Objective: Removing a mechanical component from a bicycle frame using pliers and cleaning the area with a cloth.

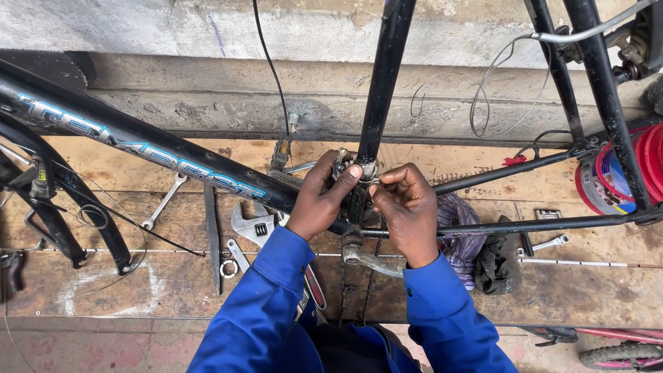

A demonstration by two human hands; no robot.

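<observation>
While the black bike frame (207, 169) is lying across the wooden desk (173, 283), the left hand (319, 200) and right hand (407, 211) are pinching a small metal fitting (352, 169) at the frame's tube junction, seemingly mid-adjustment; steady turning is likely needed next.

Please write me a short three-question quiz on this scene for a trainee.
1. True or false: both hands are on a small metal part at the foot of the black seat tube.
2. Which tool lies on the wooden boards just left of the blue left sleeve? A) adjustable wrench B) hammer C) hacksaw
3. What colour is the round container at the right edge?

Key
1. True: the left hand and right hand pinch the metal part with their fingers.
2. A: the adjustable wrench.
3. Red: the red container, behind the frame stays.
</observation>
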